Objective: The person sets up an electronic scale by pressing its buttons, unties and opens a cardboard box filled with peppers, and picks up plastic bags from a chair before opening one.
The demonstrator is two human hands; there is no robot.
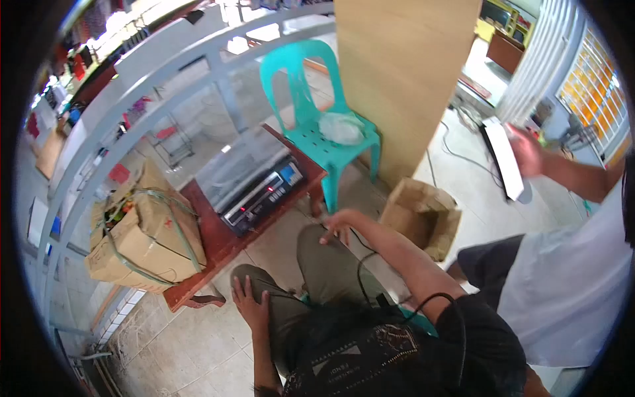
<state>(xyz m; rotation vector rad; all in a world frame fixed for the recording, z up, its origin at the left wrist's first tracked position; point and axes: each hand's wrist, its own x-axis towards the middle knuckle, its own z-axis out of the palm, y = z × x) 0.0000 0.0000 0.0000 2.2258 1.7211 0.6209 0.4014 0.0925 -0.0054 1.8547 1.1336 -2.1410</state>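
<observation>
The left hand (250,299) is rested on one knee (254,274), fingers spread wide; the right hand (340,225) is loosely parked by the other, fingers slightly bent, nothing seen in it. The digital scale (261,198) is set on the red table (221,248), display turned kneeward, probably for easy reading. The carton (152,228) beside it is strapped (presumably so its bulging sides are held).

Black printed T-shirt (390,360), olive trousers (324,264), black cable (461,320).
</observation>
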